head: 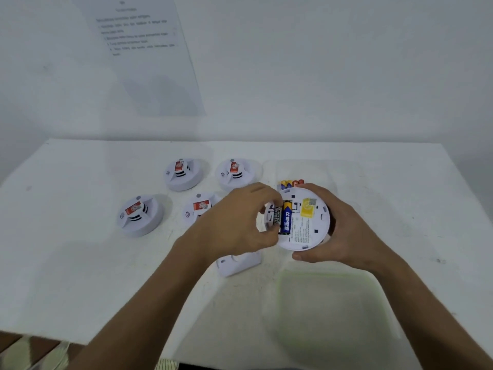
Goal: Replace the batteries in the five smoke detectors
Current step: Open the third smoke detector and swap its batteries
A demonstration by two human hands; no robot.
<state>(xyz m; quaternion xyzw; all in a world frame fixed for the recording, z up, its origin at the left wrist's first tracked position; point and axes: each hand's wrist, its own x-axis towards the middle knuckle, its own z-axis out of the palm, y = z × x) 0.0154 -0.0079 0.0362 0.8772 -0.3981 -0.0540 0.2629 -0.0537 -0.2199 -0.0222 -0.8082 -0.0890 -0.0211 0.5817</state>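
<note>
My right hand (344, 231) holds a white round smoke detector (306, 231) with its back side up, over the table. Its open battery bay shows a blue battery (286, 220) and a black battery (277, 218) side by side. My left hand (237, 222) has its fingertips pinched on the black battery at the bay's left edge. Several other white detectors with red labels rest on the table to the left: two at the back (182, 173) (234, 173), one at the left (139, 214), one partly behind my left hand (198, 208).
A clear plastic tray (333, 172) behind the held detector holds several loose batteries (290, 183). A white cover piece (238, 263) lies under my left wrist. Another clear tray (328, 311) lies near the front right. A printed sheet (138, 44) hangs on the wall.
</note>
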